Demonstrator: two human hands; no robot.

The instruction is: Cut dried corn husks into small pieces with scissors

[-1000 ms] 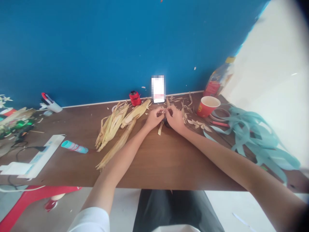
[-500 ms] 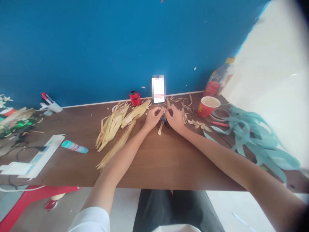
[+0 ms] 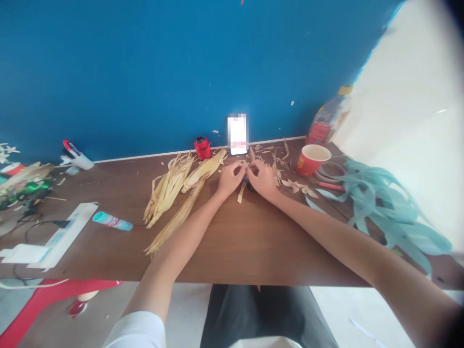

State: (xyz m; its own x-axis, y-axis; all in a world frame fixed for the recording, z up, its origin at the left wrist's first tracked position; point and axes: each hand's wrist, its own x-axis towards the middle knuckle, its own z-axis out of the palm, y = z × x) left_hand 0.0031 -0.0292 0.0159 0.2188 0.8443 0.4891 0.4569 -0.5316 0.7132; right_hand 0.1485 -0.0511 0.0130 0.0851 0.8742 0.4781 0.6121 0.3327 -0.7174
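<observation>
Drawing closer until their fingertips (image 3: 243,167) meet, the left hand (image 3: 229,178) and right hand (image 3: 262,180) pinch a strip of dried corn husk (image 3: 251,154) just above the counter (image 3: 217,241), among scattered husk scraps (image 3: 292,183).

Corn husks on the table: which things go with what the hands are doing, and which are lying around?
Part of it: left hand, right hand, husk pieces between them, dried corn husks.
Just lying around: red paper cup, pale teal strips, power strip, teal tube.
</observation>
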